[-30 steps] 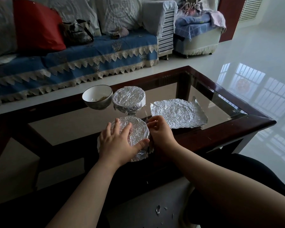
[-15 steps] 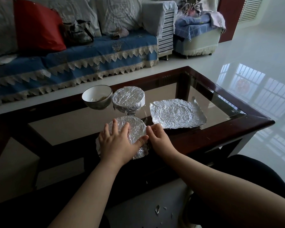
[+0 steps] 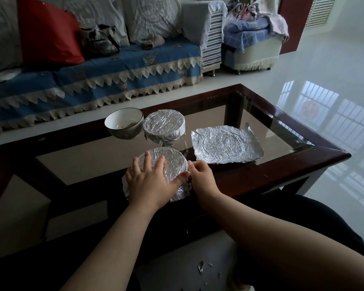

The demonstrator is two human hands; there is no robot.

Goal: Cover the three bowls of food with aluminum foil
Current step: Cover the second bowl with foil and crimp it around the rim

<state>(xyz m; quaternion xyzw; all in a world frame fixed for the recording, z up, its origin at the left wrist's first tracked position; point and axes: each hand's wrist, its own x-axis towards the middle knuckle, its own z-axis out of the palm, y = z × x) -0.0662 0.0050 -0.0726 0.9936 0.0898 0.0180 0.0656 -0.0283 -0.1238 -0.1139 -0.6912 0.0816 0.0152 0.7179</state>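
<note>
A blue-covered sofa (image 3: 105, 68) with a red cushion (image 3: 46, 32) stands behind the glass worktop (image 3: 88, 158) on glossy white floor (image 3: 324, 80).

Two bowls (image 3: 164, 128) foil-wrapped, one bowl (image 3: 124, 126) uncovered.

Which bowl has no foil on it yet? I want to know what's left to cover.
The back-left bowl, open with its white inside showing. The bowl beside it and the near bowl under the hands are both wrapped in foil.

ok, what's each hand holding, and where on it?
Left hand presses flat on the near foil-covered bowl's top; right hand pinches foil at its right rim.
</note>
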